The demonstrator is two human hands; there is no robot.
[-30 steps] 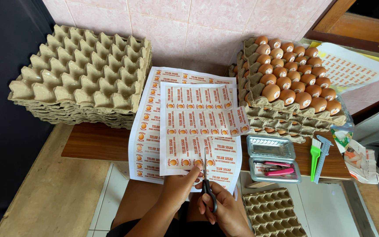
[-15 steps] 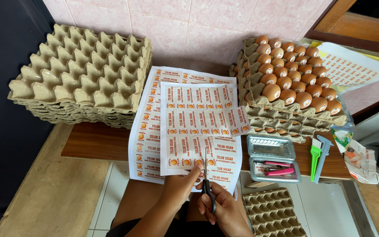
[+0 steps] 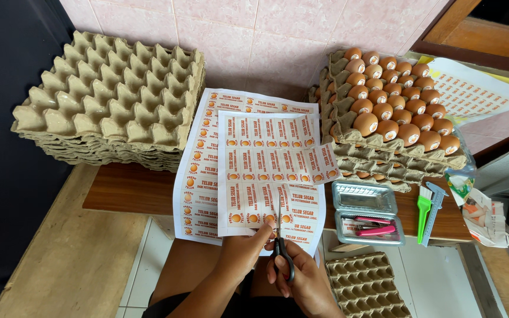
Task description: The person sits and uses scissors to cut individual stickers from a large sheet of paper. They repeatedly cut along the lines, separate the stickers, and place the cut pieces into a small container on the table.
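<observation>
My left hand (image 3: 244,249) pinches the near edge of a white sheet of printed labels (image 3: 266,165) with orange dots, which lies on a larger label sheet (image 3: 198,176). My right hand (image 3: 304,281) grips black-handled scissors (image 3: 282,244), blades pointing away and cutting up into the near edge of the top sheet. Both sheets hang over the front edge of a wooden shelf (image 3: 125,188).
A stack of empty cardboard egg trays (image 3: 110,100) stands at left. Trays filled with brown eggs (image 3: 396,118) stand at right. An open metal tin (image 3: 367,221) with pink tools, a green brush (image 3: 423,209), a caliper (image 3: 435,203) and an empty tray (image 3: 366,285) lie near my right hand.
The scissors' blades have edged slightly farther into the top label sheet. My hands stay at the sheet's near edge.
</observation>
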